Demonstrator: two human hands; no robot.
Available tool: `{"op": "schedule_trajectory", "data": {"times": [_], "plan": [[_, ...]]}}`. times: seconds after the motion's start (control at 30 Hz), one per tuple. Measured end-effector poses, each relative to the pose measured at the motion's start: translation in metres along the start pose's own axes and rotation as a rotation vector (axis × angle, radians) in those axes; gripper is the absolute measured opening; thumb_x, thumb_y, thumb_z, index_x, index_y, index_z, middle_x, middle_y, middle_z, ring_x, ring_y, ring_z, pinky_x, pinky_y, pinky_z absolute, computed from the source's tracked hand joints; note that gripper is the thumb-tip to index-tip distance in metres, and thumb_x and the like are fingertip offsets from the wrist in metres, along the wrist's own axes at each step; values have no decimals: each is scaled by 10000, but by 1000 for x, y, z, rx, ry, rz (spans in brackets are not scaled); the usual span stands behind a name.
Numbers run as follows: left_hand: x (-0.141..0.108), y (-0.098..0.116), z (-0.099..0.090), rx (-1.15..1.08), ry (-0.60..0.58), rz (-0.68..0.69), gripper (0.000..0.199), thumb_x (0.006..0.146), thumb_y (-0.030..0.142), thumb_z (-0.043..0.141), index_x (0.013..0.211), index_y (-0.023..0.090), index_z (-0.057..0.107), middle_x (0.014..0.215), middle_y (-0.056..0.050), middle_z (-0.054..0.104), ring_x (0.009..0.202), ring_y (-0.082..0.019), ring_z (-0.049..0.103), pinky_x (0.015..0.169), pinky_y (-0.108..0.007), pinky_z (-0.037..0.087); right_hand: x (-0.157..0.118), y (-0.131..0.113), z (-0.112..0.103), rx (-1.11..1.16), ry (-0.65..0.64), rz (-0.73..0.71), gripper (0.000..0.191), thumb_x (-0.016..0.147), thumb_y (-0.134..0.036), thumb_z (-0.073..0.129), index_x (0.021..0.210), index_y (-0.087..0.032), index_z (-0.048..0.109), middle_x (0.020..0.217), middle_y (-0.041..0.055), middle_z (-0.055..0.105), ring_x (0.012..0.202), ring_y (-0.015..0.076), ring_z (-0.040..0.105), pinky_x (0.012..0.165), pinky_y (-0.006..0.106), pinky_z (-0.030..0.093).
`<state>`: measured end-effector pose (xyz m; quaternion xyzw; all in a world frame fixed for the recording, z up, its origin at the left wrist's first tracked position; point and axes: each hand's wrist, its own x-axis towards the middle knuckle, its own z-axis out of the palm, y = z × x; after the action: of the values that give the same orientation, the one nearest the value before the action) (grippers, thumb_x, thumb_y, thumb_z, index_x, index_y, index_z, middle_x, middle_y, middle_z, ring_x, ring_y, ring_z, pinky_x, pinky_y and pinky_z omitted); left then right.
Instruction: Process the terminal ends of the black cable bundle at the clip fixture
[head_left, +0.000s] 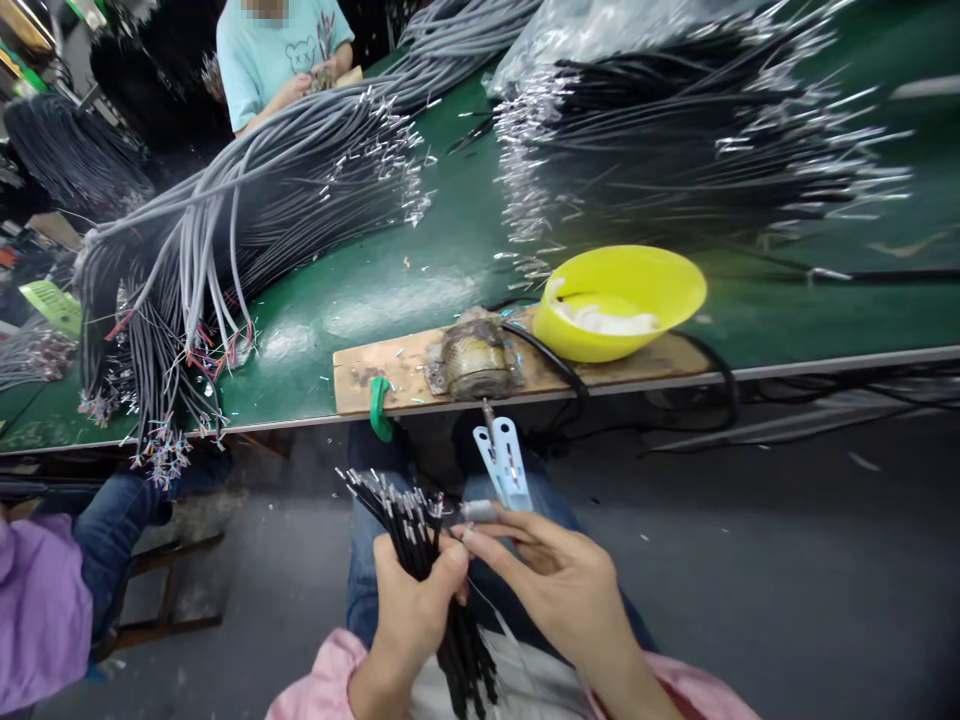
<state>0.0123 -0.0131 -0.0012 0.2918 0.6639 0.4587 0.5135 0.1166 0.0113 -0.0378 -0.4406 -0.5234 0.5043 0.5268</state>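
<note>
My left hand (pixel 420 605) is closed around a bundle of black cables (pixel 405 525). Their stripped, silvery ends fan out at the top, and the lower ends hang over my lap. Thumb and forefinger of my right hand (pixel 559 575) pinch together at a wire end on the bundle's right side. A short grey, shiny piece (pixel 478 512) shows at the right forefinger; I cannot tell whether it is tape on the finger. Just beyond my hands, a light blue plastic clip (pixel 506 460) sits at the thin shaft of a small worn motor (pixel 478 358).
The motor sits on a wooden board (pixel 356 380) at the edge of the green table (pixel 352 290), beside a green clamp (pixel 380 408) and a yellow bowl (pixel 652 285) with white material. Grey cables (pixel 225 190) and black cables (pixel 675 150) are heaped behind. One person (pixel 281 65) sits opposite, another (pixel 45 610) at left.
</note>
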Motion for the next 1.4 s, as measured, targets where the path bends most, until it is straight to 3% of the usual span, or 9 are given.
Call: {"op": "schedule_trajectory", "data": {"times": [0.13,0.3,0.5,0.7,0.8,0.9,1.03,1.27,1.4], "plan": [[-2,5,4,101,180,47,314,564,429,637,447,201,455,407,32,445,385,-105,425,394,-250,392,-5,2,5,-377,170,-334,89,832,-188,571,785,-208,644,633,24,733,528,181,696,533,255,587],[-2,4,7,99,221,31,290,554,389,631,428,196,455,384,35,446,389,-102,419,405,-244,394,-9,0,9,-606,147,-645,157,841,-64,522,875,-193,605,690,37,701,616,178,677,644,290,570],[-1,9,5,28,154,32,358,587,405,661,428,198,416,396,50,425,386,-84,395,400,-224,362,-13,1,9,-369,189,-459,167,800,-84,576,906,-212,595,692,25,662,573,169,642,579,279,555],[7,-9,-2,-145,102,65,368,629,482,688,551,158,531,365,71,423,340,-67,371,387,-205,319,-13,2,5,-137,256,-280,173,759,-96,620,865,-232,630,672,11,653,576,171,627,543,273,531],[4,-8,-2,-114,11,28,434,584,536,707,497,166,498,371,56,427,341,-72,383,380,-213,320,-5,2,0,-95,110,-142,66,779,-248,631,816,-210,669,668,28,662,573,177,629,528,272,528],[-2,-1,-1,-43,-57,-19,489,564,572,697,426,186,431,384,42,417,353,-77,382,385,-228,327,1,-1,-2,-53,-78,-67,201,801,-343,605,677,-193,657,603,30,645,531,170,612,473,255,503],[-4,1,0,-42,-81,-23,474,617,550,670,439,188,422,416,42,408,396,-82,380,412,-231,326,1,-9,2,-179,22,-188,310,827,-232,567,520,-206,528,491,-5,540,472,143,519,449,255,438],[-5,2,6,-76,-10,-13,461,606,531,681,450,197,403,408,57,395,394,-78,369,413,-231,322,-5,-9,13,-339,227,-531,219,742,-38,606,648,-224,539,513,-26,524,492,144,482,500,287,424],[-2,-6,6,-148,61,13,426,615,499,697,482,180,448,394,62,422,371,-69,385,410,-219,330,-7,-10,11,-271,272,-517,242,722,-21,605,640,-234,523,509,-32,488,484,146,460,481,294,408]]}}
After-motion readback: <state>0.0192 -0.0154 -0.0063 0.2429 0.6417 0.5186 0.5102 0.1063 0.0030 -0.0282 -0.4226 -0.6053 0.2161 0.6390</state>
